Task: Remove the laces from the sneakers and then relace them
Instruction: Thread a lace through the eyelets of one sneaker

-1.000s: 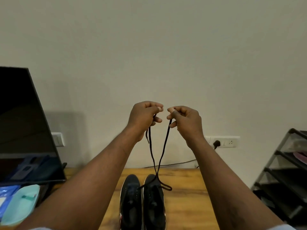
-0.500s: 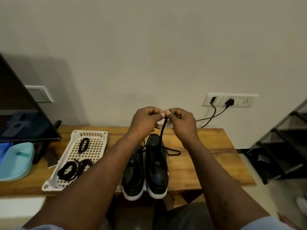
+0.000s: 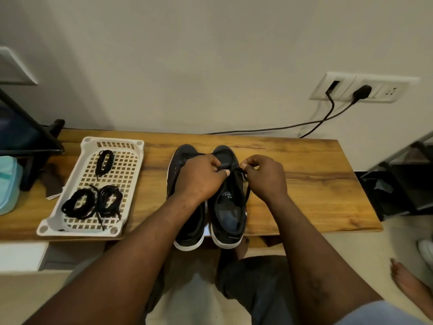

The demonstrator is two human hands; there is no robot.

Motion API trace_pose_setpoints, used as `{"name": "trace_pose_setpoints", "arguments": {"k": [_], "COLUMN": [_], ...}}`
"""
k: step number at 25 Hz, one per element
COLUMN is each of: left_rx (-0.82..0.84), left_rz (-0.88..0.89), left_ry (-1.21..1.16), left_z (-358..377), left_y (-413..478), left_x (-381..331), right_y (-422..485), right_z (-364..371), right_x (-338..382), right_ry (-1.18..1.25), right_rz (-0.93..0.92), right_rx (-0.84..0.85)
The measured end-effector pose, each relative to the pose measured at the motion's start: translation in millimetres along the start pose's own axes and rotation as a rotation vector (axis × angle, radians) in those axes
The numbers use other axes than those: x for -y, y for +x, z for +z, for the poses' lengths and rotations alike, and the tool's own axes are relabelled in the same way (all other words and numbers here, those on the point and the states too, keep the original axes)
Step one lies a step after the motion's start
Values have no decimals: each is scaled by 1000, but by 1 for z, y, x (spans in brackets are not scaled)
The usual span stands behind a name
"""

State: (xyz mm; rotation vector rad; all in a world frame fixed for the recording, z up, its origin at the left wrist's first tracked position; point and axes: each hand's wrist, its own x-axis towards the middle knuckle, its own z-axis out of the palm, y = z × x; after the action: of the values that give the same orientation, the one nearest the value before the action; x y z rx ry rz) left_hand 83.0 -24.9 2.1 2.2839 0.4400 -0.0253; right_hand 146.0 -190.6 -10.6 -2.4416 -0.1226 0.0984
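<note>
Two black sneakers with white soles stand side by side on the wooden counter (image 3: 304,184), toes toward the wall and heels at the near edge. The left hand (image 3: 201,177) lies over the front of the left sneaker (image 3: 187,233) and reaches across to the right sneaker (image 3: 228,216). Its fingers are curled, and the thumb pinches a black lace (image 3: 247,193). The right hand (image 3: 264,177) is just beside that shoe's outer edge, fingers curled together and clamped on the same lace. A short stretch of lace runs between the two hands above the tongue, and a strand hangs down along the shoe's right side. Well to the left on the counter sits a white perforated tray (image 3: 112,143) holding three coiled bundles (image 3: 78,206) of black laces. Behind, a wall socket (image 3: 365,86) has two dark cables (image 3: 269,130) trailing to the counter's back edge.
</note>
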Motion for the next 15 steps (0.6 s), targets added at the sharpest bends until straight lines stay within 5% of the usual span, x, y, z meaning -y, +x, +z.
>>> {"name": "trace_pose_setpoints", "arguments": {"k": [8, 15], "left_rx": [9, 31], "left_rz": [58, 142], "left_ry": [319, 429], "left_z": [22, 24], "left_y": [7, 10], "left_x": [2, -3], "right_y": [15, 19], "right_z": [15, 9], "right_x": [-9, -12], "right_ry": [-253, 169], "right_rz": [20, 169], "right_rx": [109, 118]}}
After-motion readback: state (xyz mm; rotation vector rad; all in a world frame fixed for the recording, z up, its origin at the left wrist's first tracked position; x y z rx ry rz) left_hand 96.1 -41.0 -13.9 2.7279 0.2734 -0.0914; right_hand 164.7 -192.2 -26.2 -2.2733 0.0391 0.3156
